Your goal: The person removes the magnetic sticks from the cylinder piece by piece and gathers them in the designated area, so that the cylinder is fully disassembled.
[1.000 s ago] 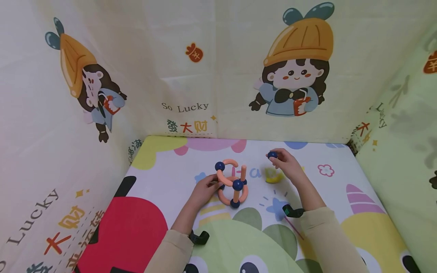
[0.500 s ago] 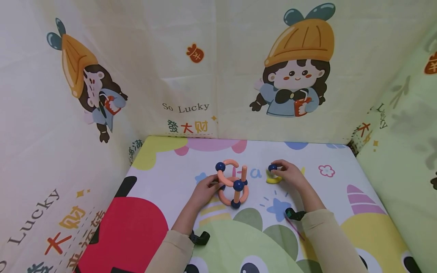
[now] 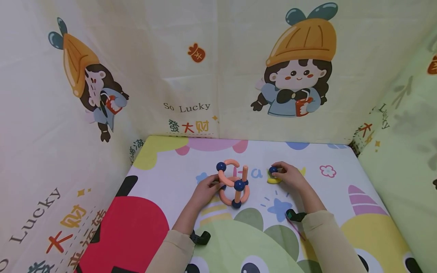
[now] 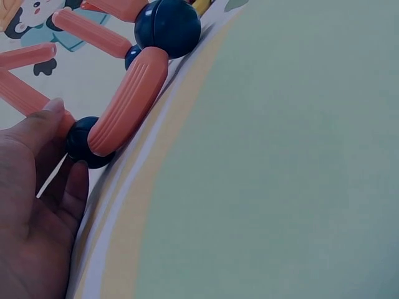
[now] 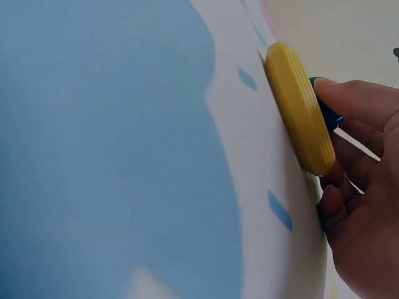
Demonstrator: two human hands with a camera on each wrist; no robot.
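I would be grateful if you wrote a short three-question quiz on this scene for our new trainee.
1. Multiple choice: what colour is the ball that the right hand pinches?
a) red
b) dark blue
c) green

2. True or false: the left hand grips the pink-and-blue structure.

3. Short answer: which hand is nearer the yellow curved piece?

Key:
1. b, dark blue.
2. True; its thumb lies on a pink rod.
3. The right hand.
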